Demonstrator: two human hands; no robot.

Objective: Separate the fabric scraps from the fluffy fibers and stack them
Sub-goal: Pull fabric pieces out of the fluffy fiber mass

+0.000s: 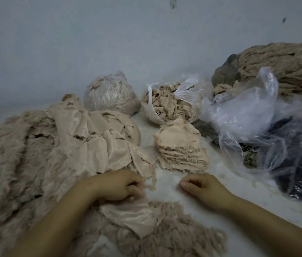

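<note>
1. Landmark: the stack of fabric scraps [180, 154], a layered beige pile with frayed edges, sits on the pale floor [192, 193] near the middle of the view
2. Left hand [117, 184]: below and to the left of the stack, fingers curled down and gripping a smooth beige fabric scrap [133, 214] that lies over fluffy material. The grip is tight on the cloth
3. Right hand [202, 188]: directly below the stack, apart from it, fingers curled loosely with thumb and fingertips close together. Whether anything is pinched between them cannot be told
4. Fluffy fibers [179, 229]: a tufted beige mass lies below the stack, under and beside the held scrap, reaching to the bottom edge
5. Unsorted heap [35, 154]: left of the stack, a large mound of fluffy beige pieces with smooth fabric backings showing on its right side
6. Open plastic bag of fibers [167, 104]: just above the stack, mouth open, full of ragged beige fluff
7. Closed plastic bag [109, 95]: above and left of the stack, tied and rounded
8. Crumpled clear plastic bags [257, 117]: right of the stack, partly over dark material
9. Beige fluffy bundle [285, 69]: upper right of the stack, against the wall
</note>
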